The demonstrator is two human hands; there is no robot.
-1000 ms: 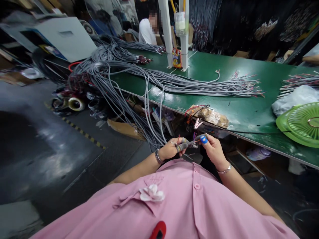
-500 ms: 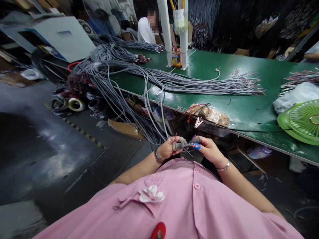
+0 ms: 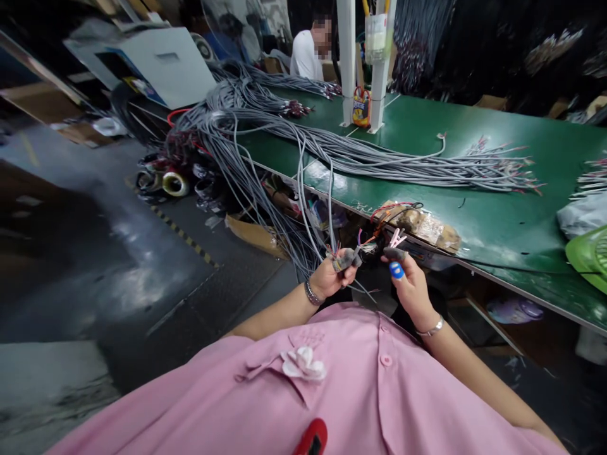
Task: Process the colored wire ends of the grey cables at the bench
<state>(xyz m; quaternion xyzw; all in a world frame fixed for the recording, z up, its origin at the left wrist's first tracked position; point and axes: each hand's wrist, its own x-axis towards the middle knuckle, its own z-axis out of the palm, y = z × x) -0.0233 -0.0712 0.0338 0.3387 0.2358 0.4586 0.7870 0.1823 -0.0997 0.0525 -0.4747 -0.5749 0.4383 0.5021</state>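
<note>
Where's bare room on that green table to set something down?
Behind the long grey cables, right of the white upright posts; also between those cables and the lumpy brown taped block, bar dark scraps. The green table is crowded leftward with cable bundles.

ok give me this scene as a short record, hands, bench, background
left hand: holds a cable end with coloured wires sticking out
right hand: apart from the left, near a pink clip; grip unclear
right thumb: blue wrap
bench: green top
grey cables: across the bench, some hanging over its near edge
background: person in white beyond the bench
</note>
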